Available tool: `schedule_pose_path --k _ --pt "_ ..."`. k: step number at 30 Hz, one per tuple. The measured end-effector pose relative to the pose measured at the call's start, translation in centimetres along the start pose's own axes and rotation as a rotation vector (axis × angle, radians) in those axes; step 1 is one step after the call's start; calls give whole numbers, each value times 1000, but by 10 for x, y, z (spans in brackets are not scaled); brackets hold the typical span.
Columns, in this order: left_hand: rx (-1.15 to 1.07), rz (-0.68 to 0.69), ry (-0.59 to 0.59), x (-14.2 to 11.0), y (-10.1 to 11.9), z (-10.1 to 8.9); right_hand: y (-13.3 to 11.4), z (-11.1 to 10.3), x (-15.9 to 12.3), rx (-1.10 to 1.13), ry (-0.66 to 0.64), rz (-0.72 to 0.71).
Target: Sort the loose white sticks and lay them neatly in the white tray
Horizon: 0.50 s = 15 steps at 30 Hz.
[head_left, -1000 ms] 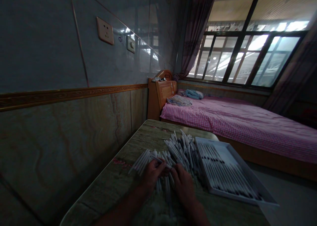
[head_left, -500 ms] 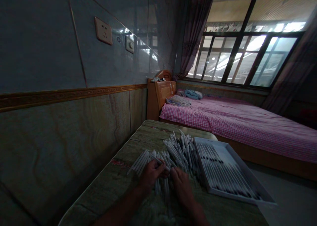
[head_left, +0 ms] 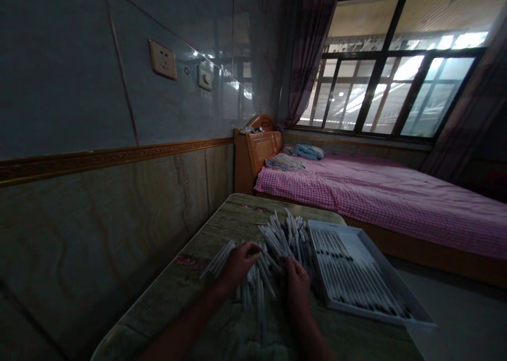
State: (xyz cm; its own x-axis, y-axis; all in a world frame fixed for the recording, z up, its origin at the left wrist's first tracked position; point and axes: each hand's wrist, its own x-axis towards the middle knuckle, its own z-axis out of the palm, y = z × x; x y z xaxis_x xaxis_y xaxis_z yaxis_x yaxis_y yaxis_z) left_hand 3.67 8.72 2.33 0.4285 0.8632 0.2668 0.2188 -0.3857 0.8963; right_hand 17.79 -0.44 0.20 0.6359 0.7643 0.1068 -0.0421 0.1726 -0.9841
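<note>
A loose heap of white pens (head_left: 283, 237) lies on a marbled table (head_left: 186, 297). My left hand (head_left: 237, 266) rests on the near left of the heap, fingers curled over a few pens. My right hand (head_left: 297, 287) is beside it, fingers closed round pens at the heap's near edge. A white tray (head_left: 412, 311) to the right holds a neat row of pens laid side by side. A small bundle of pens (head_left: 216, 259) lies just left of my left hand.
The table stands against a tiled wall (head_left: 119, 192) on the left. A bed with a pink checked cover (head_left: 376, 195) runs behind the table under a barred window (head_left: 392, 86). A wall socket (head_left: 162, 59) sits high on the left. Bare floor (head_left: 467, 308) lies to the right.
Both hands have shifted slightly forward into the heap, and several pens now lie fanned between them. The camera has tilted a little.
</note>
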Motion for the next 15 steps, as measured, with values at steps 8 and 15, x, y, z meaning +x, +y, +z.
schedule_pose_path --k 8,15 --pt "644 119 -299 68 3 1 10 -1 7 147 69 46" --pt "785 121 -443 81 -7 -1 16 2 12 163 104 47"
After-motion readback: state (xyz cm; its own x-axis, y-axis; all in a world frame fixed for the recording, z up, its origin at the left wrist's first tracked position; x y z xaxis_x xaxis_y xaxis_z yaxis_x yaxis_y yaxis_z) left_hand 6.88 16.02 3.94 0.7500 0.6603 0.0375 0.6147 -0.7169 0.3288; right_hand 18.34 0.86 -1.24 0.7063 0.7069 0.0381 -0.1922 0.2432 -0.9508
